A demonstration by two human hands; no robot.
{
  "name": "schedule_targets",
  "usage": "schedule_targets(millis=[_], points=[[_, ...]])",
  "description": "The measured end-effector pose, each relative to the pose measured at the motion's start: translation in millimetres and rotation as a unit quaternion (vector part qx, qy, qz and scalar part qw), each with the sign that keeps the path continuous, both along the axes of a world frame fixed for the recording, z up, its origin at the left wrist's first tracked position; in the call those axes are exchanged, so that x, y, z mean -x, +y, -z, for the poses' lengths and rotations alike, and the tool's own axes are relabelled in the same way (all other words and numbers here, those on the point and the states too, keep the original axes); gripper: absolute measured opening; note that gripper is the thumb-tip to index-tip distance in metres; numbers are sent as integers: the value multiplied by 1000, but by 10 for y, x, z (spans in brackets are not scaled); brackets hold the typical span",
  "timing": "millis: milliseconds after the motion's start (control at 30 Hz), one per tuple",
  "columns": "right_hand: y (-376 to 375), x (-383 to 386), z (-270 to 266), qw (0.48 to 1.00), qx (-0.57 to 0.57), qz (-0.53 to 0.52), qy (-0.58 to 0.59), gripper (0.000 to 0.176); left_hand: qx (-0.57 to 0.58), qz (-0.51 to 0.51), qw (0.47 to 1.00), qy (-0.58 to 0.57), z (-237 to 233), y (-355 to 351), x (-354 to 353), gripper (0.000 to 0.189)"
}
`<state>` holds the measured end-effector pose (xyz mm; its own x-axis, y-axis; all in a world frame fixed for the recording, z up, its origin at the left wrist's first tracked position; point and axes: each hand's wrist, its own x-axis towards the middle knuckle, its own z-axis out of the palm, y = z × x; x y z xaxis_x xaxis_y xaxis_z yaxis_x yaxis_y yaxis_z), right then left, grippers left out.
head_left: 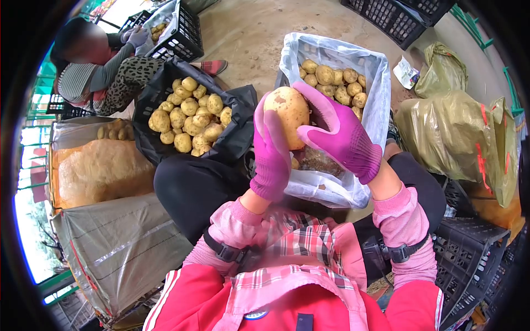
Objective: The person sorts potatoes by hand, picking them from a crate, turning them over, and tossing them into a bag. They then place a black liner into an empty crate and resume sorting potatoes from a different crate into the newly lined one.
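A large potato [289, 113] with a brown patch on its skin is held up between my two gloved hands. My left hand [271, 149], in a magenta glove, closes on its left side. On its right, my right hand [345, 132] in a matching glove presses with thumb and fingers. Behind and below the hands sits a crate lined with white plastic [377, 83], with several potatoes [334, 83] at its far end and loose soil nearer me. To the left, a black-lined container [146, 105] is heaped with potatoes [190, 116].
Another person [99, 71] in gloves sits at upper left beside a black crate [185, 36] of potatoes. Filled sacks [99, 174] stand at left, and an olive sack [447, 132] at right. Black crates [386, 19] stand at the top and a black crate [466, 254] at lower right.
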<state>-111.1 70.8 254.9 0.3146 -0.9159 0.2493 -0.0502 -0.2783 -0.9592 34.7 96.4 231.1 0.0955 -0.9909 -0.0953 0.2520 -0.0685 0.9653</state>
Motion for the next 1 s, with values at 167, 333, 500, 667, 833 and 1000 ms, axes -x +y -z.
schedule_targets(millis=[167,333,500,667,833,1000], points=[[-47,84,-106,977,-165,-33,-128,62,-94,139,968,185,-4,-22,-200,64],[-18,21,-122,999,-18,32,30,57,-205,219,939,169,-137,0,-162,65],[-46,54,-79,987,-35,109,113,34,-203,266,922,197,-126,-25,-148,71],[-108,132,-27,993,-67,97,10,33,-206,234,898,311,-202,-21,-178,70],[15,-123,37,992,77,100,31,27,-233,192,900,313,-139,19,-141,67],[-114,-71,46,989,10,129,67,23,-177,254,884,351,-82,-6,-239,62]])
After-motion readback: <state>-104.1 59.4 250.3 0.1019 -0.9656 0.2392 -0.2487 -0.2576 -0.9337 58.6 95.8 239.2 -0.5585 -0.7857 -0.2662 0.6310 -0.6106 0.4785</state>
